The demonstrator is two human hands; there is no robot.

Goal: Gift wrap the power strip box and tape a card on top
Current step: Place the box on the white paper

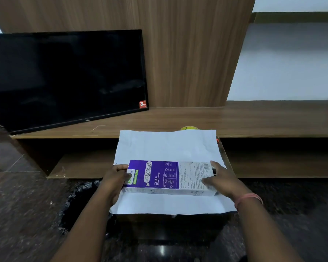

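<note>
The purple and white power strip box [165, 176] lies lengthwise across a white sheet of wrapping paper [167, 146], near the sheet's front half. My left hand [116, 176] grips the box's left end. At the right end my right hand [219, 179] holds it, with fingers spread over the white printed part. The paper rests on a dark raised surface, whose front edge [170, 217] shows below the sheet. No card is in view.
A black TV [64, 78] leans on a long wooden shelf [263, 120] behind the paper. A yellow object [186, 128] peeks over the paper's far edge. Crumpled dark plastic [78, 201] lies on the polished stone floor at my left.
</note>
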